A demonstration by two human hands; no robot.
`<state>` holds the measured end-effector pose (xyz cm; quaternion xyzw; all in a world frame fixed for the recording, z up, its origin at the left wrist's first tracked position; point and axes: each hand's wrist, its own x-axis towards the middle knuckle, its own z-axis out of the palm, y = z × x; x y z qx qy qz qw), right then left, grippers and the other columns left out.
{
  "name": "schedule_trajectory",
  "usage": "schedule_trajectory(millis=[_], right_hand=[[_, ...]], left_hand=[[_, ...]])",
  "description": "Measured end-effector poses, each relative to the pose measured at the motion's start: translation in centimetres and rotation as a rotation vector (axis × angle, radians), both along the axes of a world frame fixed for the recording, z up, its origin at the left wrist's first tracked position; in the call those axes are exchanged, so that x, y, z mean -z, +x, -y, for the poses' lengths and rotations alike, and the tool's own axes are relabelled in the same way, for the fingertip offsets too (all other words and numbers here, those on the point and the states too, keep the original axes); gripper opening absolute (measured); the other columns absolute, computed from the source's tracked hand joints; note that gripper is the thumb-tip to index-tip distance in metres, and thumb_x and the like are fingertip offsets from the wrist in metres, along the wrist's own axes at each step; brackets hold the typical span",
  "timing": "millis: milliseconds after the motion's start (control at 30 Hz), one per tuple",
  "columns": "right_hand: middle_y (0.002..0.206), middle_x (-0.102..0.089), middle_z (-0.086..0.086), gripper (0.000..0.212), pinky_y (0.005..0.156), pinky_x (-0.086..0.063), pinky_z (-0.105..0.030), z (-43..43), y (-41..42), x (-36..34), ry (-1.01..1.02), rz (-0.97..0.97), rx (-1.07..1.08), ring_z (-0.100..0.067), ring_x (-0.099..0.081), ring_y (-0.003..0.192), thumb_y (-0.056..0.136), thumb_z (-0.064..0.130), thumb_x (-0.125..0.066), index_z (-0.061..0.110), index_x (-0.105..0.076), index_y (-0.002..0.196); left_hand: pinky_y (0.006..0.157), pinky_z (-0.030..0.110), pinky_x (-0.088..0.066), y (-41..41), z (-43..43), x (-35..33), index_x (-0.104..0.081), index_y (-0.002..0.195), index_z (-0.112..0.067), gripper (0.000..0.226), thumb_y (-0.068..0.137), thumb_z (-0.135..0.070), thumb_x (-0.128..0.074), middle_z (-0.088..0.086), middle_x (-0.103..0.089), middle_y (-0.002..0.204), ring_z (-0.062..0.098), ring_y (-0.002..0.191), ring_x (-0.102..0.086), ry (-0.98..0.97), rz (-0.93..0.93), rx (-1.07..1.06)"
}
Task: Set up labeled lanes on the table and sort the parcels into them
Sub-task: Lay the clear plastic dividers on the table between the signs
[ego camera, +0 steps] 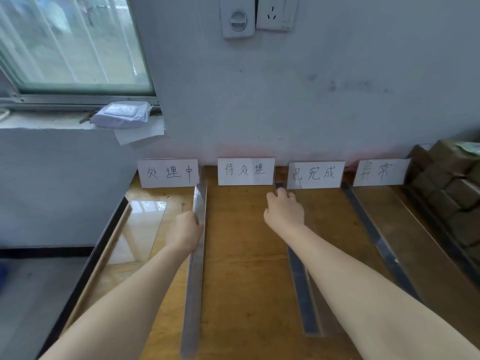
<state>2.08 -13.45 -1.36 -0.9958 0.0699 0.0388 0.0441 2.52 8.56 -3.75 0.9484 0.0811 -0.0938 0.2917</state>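
Two hands reach over the wooden table [244, 255]: the left hand [185, 231] grips the clear left divider [193, 294], the right hand [284, 210] curls round the far end of the middle divider [302, 287]. Beyond, four label cards [246, 170] stand against the wall [259, 113]; brown parcels [452, 188] are stacked far right.

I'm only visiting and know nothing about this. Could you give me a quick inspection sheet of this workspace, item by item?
Surface: wooden table, set against a wall.
Job's things: left divider, middle divider and right divider, all clear strips; four label cards standing at the wall; brown parcels stacked at right, none in the lanes.
Clutter: clear sheet lying flat in the leftmost lane.
Hands: left hand grips the left divider; right hand grips the middle divider's far end.
Cables: nothing seen.
Surroundings: window, wipes pack on the sill, wall socket.
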Motion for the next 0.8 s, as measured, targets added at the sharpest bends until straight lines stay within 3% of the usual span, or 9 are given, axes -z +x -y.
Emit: schedule_trajectory(millis=[500,800], right_hand=[[0.135,-0.046,-0.011,0.039,0.084,-0.044,-0.037,-1.0,1.3,1.8,-0.032,-0.102,-0.015,-0.032,-0.042,0.125,0.096,0.014,-0.041,0.013,-0.045,0.134],[0.134,-0.046,-0.011,0.038,0.087,-0.043,-0.04,-1.8,1.2,2.4,-0.011,-0.122,0.005,-0.033,-0.041,0.125,0.096,0.014,-0.041,0.013,-0.047,0.133]], left_hand=[[0.066,0.041,-0.059,4.3,1.3,1.4,-0.051,0.071,-0.007,0.019,0.087,-0.007,-0.04,0.015,-0.064,0.074,0.033,0.067,-0.066,0.039,-0.023,0.15],[0.064,0.044,-0.06,5.2,1.4,1.6,-0.06,0.084,0.002,0.018,0.087,-0.008,-0.046,0.017,-0.066,0.074,0.032,0.067,-0.067,0.004,-0.015,0.199]])
